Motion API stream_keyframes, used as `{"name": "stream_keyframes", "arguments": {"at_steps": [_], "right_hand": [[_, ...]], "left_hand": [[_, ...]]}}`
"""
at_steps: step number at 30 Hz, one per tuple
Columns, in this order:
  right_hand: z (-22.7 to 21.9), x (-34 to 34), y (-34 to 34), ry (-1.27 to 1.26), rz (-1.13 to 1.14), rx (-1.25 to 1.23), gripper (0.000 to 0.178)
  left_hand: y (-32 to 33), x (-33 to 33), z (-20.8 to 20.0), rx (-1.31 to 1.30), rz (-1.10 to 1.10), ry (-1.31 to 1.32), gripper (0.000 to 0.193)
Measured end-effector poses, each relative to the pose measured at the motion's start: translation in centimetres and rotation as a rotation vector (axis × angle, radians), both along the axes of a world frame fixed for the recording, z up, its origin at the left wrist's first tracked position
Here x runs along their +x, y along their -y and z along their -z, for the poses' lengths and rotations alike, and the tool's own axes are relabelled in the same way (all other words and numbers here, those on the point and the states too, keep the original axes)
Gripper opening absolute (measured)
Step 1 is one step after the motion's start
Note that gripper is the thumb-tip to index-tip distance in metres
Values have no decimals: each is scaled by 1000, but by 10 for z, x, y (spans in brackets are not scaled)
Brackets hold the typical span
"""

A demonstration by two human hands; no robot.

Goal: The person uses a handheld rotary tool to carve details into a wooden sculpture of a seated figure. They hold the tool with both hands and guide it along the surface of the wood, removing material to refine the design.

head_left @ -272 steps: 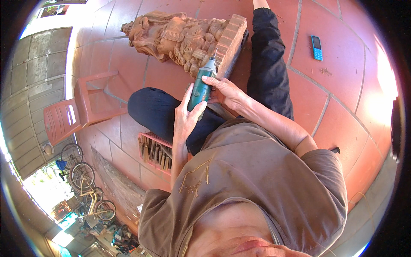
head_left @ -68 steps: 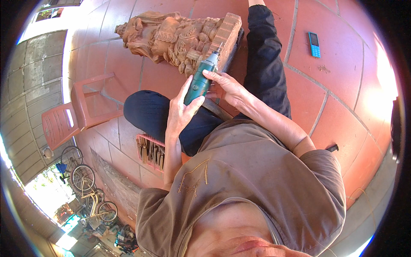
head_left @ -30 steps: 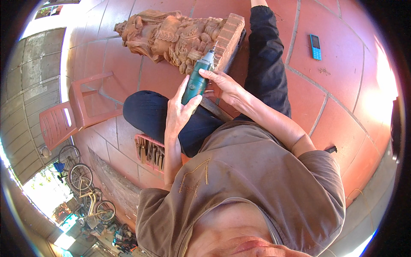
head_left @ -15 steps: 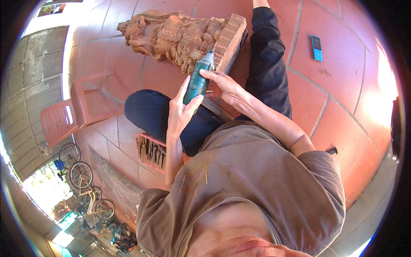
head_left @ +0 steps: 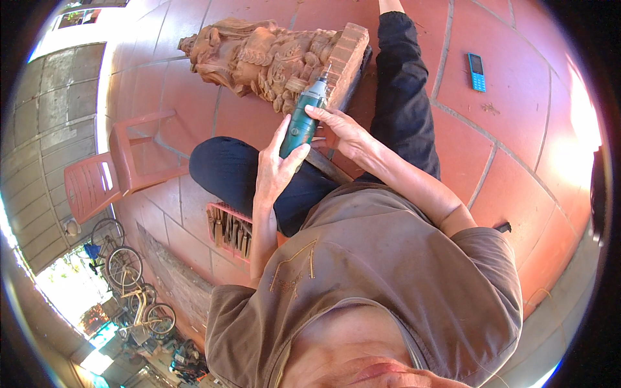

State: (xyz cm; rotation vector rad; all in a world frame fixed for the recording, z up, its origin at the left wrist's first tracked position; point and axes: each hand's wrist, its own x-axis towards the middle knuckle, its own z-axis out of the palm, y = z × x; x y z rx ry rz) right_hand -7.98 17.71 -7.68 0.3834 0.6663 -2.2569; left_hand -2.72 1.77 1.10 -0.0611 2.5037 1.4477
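Observation:
Between my two hands I hold a green rotary tool (head_left: 302, 126) with a grey nose and a thin metal bit. Its tip points away from me, in front of the base of a carved wooden statue (head_left: 262, 58); whether the bit touches the wood I cannot tell. The statue lies on its side on the floor, its block-patterned base toward the right. My left hand (head_left: 277, 165) wraps the rear of the tool's body from the left. From the right, my right hand (head_left: 339, 129) grips the front part, thumb on top and some fingers hidden beneath.
A pink basket of wood-handled carving tools (head_left: 228, 231) sits beside my left forearm. A pinkish plastic chair (head_left: 139, 155) lies tipped at the left. On the red tiled floor (head_left: 517, 155) at the right is a blue keypad phone (head_left: 477, 72). Bicycles (head_left: 132, 278) stand at the lower left.
The hands and the rotary tool keep the same hold. The whole view has shifted very slightly; nothing was taken up or let go.

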Motion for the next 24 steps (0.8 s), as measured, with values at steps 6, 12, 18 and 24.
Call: {"name": "stream_keyframes", "arguments": {"at_steps": [6,12,18,24], "right_hand": [[-5,4,-6,-3,5,5,54],[-1,7,-11,-7,-2,-11,53],[0,11,-16,-10,-16,-21,54],[9,14,-18,-10,-13,-39,54]], "left_hand": [[-4,2,-7,-11,-1,52,64],[-6,4,-3,-34,40,-2,65],[-9,7,0,-25,54,-24,64],[-8,7,5,-46,100,-70,64]]}}
